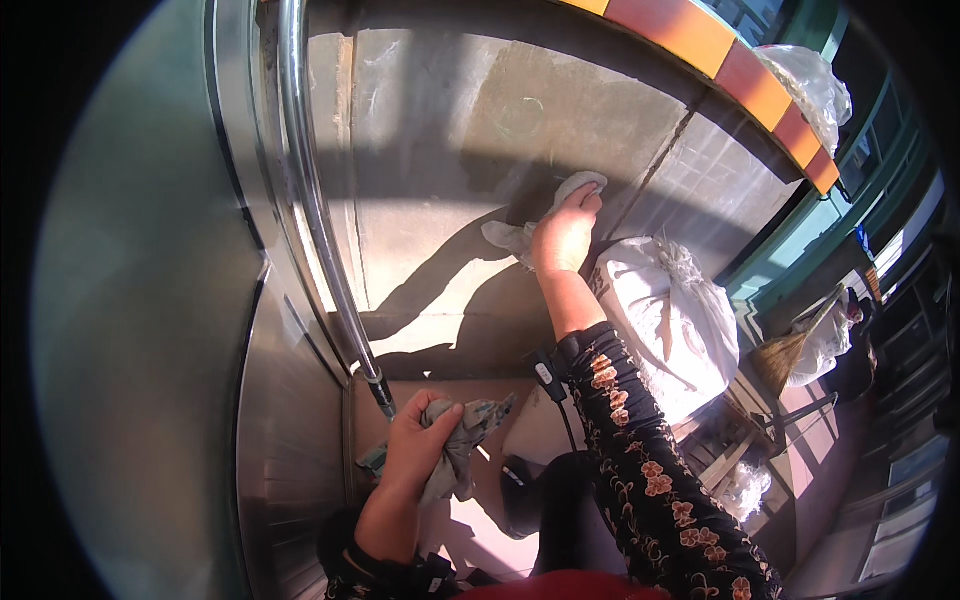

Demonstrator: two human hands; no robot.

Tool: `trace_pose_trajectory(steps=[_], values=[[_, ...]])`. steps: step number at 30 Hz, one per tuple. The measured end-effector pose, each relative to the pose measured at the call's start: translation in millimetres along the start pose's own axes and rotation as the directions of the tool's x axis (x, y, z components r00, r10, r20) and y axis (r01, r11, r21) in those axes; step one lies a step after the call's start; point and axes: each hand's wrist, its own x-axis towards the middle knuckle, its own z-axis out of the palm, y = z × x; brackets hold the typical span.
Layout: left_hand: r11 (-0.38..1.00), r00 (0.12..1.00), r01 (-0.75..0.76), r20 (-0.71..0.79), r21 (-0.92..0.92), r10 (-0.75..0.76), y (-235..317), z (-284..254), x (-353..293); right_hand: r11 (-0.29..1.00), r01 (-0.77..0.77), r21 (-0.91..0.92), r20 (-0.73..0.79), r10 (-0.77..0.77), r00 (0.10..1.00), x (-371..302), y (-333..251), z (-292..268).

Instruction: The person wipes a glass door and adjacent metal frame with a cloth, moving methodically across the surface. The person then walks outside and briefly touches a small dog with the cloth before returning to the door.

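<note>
My right hand (565, 236) reaches out to the grey wall (430, 130) and presses a white cloth (512, 240) against it. Part of that cloth hangs out to the left of the hand, and another bit shows past the fingertips. A darker, damp-looking patch covers the wall above. Lower down, close to my body, my left hand (418, 440) is closed around a crumpled grey-green cloth (462, 445), whose ends stick out on both sides of the fist. Shadows of my arm fall on the sunlit wall.
A shiny metal pipe (318, 200) runs down along a metal panel (150, 300) on my left. Beside my right forearm stands a tied white sack (668, 320). An orange-and-red tiled ledge (675, 35) overhangs the wall, with a clear plastic bag (812, 92) on it. A broom (782, 358) is at the right.
</note>
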Motion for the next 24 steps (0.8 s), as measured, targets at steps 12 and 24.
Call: trace_pose_trajectory(steps=[12, 24], values=[[1.000, 0.999, -0.008, -0.040, -0.002, 0.008, 5.4, -7.6, -3.1, 0.932, 0.316, 0.174, -0.366, -0.237, 0.900, -6.3, 2.2, -28.9], [0.997, 1.000, -0.007, -0.011, 0.076, 0.008, 10.4, -8.2, -8.2, 0.984, 0.175, -0.046, 0.299, -0.154, 0.942, -72.2, 40.1, 8.4]])
